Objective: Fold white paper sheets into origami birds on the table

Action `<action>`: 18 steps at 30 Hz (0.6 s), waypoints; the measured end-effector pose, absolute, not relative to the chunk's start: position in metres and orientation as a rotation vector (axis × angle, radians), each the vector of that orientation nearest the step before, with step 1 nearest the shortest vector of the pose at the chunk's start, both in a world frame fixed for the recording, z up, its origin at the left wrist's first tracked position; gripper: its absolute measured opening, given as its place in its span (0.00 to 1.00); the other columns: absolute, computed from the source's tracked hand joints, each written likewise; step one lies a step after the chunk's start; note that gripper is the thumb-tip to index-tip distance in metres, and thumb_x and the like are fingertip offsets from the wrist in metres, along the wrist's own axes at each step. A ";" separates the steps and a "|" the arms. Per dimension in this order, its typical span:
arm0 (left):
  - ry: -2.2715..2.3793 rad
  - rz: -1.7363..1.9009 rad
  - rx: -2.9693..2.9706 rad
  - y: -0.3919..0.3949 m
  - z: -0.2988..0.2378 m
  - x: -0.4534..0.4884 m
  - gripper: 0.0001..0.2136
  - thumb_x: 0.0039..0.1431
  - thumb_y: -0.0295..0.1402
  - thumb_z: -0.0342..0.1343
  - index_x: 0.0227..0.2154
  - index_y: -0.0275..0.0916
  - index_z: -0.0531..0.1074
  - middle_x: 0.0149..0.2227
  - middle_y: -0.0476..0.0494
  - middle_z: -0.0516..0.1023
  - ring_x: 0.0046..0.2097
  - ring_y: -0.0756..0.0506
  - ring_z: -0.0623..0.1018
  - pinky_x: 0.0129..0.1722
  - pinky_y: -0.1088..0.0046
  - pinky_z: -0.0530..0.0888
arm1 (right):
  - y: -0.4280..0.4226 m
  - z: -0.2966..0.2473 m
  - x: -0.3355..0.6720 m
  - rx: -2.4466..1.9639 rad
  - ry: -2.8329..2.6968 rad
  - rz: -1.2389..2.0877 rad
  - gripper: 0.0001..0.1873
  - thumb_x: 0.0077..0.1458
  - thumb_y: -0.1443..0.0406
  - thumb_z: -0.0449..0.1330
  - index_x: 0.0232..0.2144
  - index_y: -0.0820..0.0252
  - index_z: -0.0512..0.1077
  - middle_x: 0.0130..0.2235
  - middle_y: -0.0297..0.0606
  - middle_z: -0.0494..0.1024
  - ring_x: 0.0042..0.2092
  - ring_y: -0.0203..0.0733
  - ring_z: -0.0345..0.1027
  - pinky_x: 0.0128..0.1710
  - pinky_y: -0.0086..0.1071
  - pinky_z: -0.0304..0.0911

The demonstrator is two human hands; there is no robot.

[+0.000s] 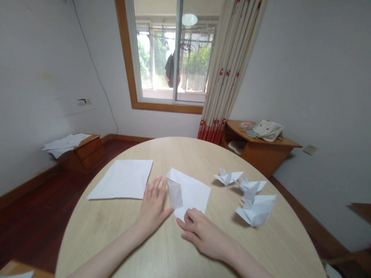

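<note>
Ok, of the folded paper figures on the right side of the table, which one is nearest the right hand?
The largest folded figure, the one closest to the table's near edge. It lies just right of the right hand, while the two smaller figures sit farther back.

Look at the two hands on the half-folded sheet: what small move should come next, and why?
Probably press the raised flap flat. The left hand rests open beside it, the right hand pins the sheet at its near corner, and the flap stands up, not creased.
</note>
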State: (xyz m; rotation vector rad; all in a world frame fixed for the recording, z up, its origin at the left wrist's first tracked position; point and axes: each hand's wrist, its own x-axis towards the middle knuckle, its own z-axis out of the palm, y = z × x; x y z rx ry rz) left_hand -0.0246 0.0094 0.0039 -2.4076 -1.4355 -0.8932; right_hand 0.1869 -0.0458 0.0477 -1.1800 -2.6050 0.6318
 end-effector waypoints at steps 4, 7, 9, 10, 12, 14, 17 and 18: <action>-1.437 -0.899 -2.403 0.010 0.002 -0.024 0.41 0.55 0.37 0.58 0.66 0.38 0.39 0.64 0.30 0.53 0.65 0.31 0.54 0.61 0.47 0.54 | -0.051 0.055 0.191 -1.216 -2.670 0.622 0.12 0.63 0.66 0.55 0.48 0.57 0.72 0.43 0.40 0.69 0.45 0.44 0.61 0.46 0.37 0.58; -1.429 -0.887 -2.399 0.010 0.002 -0.024 0.42 0.54 0.38 0.59 0.65 0.37 0.41 0.63 0.29 0.54 0.65 0.31 0.54 0.61 0.47 0.54 | -0.054 0.059 0.193 -1.280 -2.699 0.617 0.14 0.61 0.66 0.56 0.49 0.55 0.72 0.45 0.41 0.69 0.47 0.46 0.61 0.47 0.39 0.58; -1.425 -0.876 -2.399 0.010 0.002 -0.024 0.42 0.53 0.37 0.60 0.65 0.37 0.42 0.63 0.29 0.54 0.65 0.31 0.53 0.61 0.47 0.54 | -0.055 0.062 0.195 -1.315 -2.724 0.622 0.15 0.60 0.67 0.57 0.50 0.55 0.71 0.46 0.42 0.69 0.48 0.48 0.61 0.47 0.39 0.58; -1.422 -0.872 -2.402 0.010 0.002 -0.023 0.41 0.53 0.37 0.60 0.65 0.36 0.43 0.63 0.29 0.54 0.65 0.31 0.53 0.61 0.48 0.54 | -0.055 0.063 0.196 -1.325 -2.736 0.630 0.16 0.60 0.68 0.57 0.51 0.55 0.71 0.46 0.42 0.69 0.48 0.48 0.61 0.47 0.40 0.59; -1.416 -0.871 -2.404 0.009 0.002 -0.023 0.41 0.53 0.37 0.60 0.65 0.36 0.44 0.63 0.29 0.54 0.65 0.31 0.54 0.61 0.48 0.53 | -0.057 0.066 0.198 -1.328 -2.755 0.651 0.17 0.59 0.69 0.57 0.51 0.54 0.71 0.48 0.43 0.69 0.49 0.49 0.61 0.48 0.40 0.59; -1.414 -0.873 -2.404 0.009 0.003 -0.022 0.40 0.53 0.37 0.60 0.65 0.37 0.45 0.63 0.30 0.55 0.65 0.31 0.54 0.61 0.48 0.53 | -0.061 0.069 0.200 -1.321 -2.782 0.649 0.17 0.59 0.69 0.57 0.50 0.54 0.71 0.50 0.43 0.68 0.50 0.50 0.61 0.48 0.41 0.59; -1.425 -0.867 -2.413 0.009 0.004 -0.022 0.41 0.53 0.37 0.59 0.65 0.38 0.44 0.63 0.30 0.55 0.64 0.31 0.54 0.61 0.48 0.53 | -0.066 0.069 0.205 -1.311 -2.864 0.549 0.22 0.55 0.73 0.55 0.51 0.52 0.71 0.52 0.43 0.68 0.49 0.51 0.62 0.46 0.41 0.60; -1.430 -0.864 -2.416 0.009 0.004 -0.022 0.41 0.53 0.37 0.60 0.65 0.38 0.44 0.63 0.30 0.55 0.64 0.31 0.54 0.61 0.48 0.53 | -0.068 0.067 0.207 -1.306 -2.895 0.489 0.26 0.54 0.76 0.54 0.52 0.51 0.69 0.53 0.43 0.69 0.49 0.51 0.63 0.45 0.40 0.60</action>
